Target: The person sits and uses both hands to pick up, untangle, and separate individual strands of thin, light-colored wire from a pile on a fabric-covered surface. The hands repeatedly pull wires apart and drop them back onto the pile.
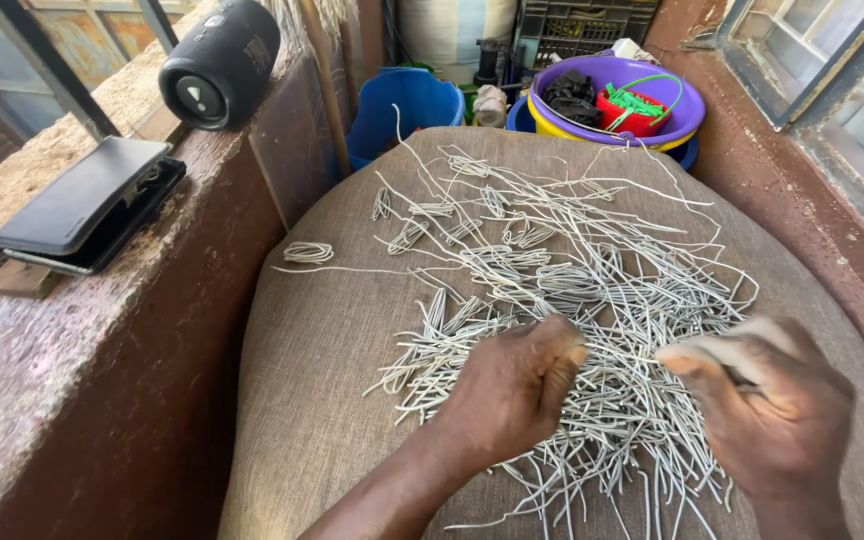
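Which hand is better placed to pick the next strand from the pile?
Probably the left hand: it rests closed on the grey strands at the middle of the pile on the brown sack. The right hand looks blurred and already pinches something thin.

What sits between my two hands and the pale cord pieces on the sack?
Nothing visible. The left hand and right hand rest directly on the cord pieces spread over the brown sack.

Left hand (517, 385) and right hand (767, 400) close together, backs up, fingers curled shut
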